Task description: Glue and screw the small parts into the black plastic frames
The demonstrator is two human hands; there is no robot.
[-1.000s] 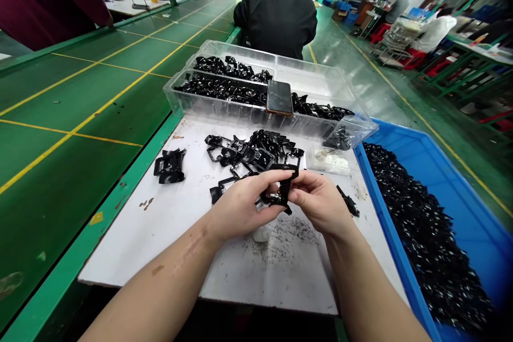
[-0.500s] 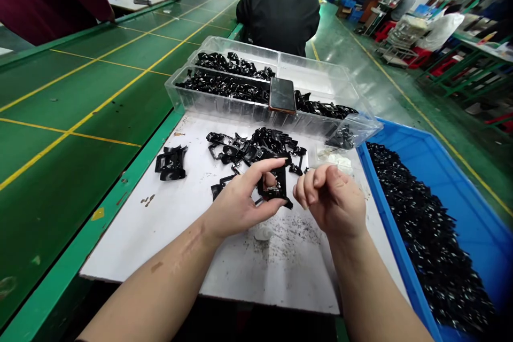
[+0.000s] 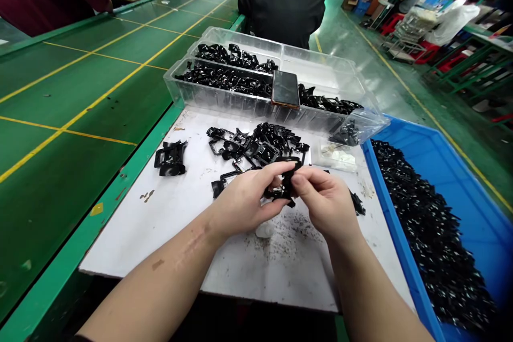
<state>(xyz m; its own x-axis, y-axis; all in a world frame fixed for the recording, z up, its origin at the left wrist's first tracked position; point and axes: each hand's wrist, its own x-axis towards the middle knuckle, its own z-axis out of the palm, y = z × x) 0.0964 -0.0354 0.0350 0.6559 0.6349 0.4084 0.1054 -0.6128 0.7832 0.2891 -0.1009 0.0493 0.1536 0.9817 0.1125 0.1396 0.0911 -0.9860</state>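
Note:
My left hand (image 3: 244,197) grips a black plastic frame part (image 3: 285,184) between thumb and fingers, above the white board (image 3: 248,272). Against the right side of that part, my right hand (image 3: 326,197) is closed in a pinch; whatever its fingertips hold is hidden. Behind my hands lies a loose pile of black plastic parts (image 3: 268,144). One more black part (image 3: 171,158) sits apart at the left of the board. Just below the held part is a small whitish lump (image 3: 264,231), with dark specks scattered around it.
A clear plastic tray (image 3: 224,101) of black parts stands at the back, a phone (image 3: 286,88) resting on its divider. At right is a blue bin (image 3: 476,176) heaped with small black pieces. A green conveyor (image 3: 100,133) runs along the left. A person in black (image 3: 284,5) sits ahead.
My right hand has moved left and closed its fingertips at the black frame part. The left hand keeps its grip. A black piece now shows beyond my right wrist.

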